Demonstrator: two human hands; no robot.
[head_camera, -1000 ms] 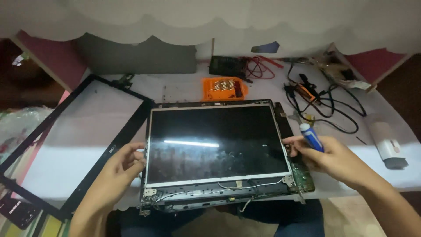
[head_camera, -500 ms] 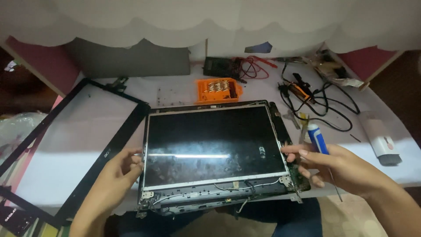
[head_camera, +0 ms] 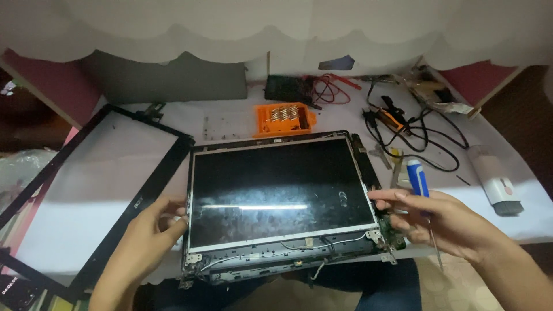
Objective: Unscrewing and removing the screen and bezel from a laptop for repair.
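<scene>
The bare screen panel (head_camera: 279,193) is best lifted evenly, its left edge pinched by the left hand (head_camera: 151,230) and its right edge touched by the right hand (head_camera: 443,222), whose fingers (head_camera: 385,194) are also closed around a blue screwdriver (head_camera: 419,181).

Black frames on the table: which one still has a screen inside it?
The black laptop lid frame between both hands holds the dark glass screen panel. The empty black plastic bezel lying left shows only white table through it.

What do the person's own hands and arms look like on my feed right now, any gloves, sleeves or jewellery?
Both are bare. The left hand has no glove, and no ring or watch shows; the forearm behind it is uncovered to the frame edge. The right hand is likewise ungloved, with no ring, band or sleeve visible along the wrist and forearm. No markings show in this dim light.
</scene>
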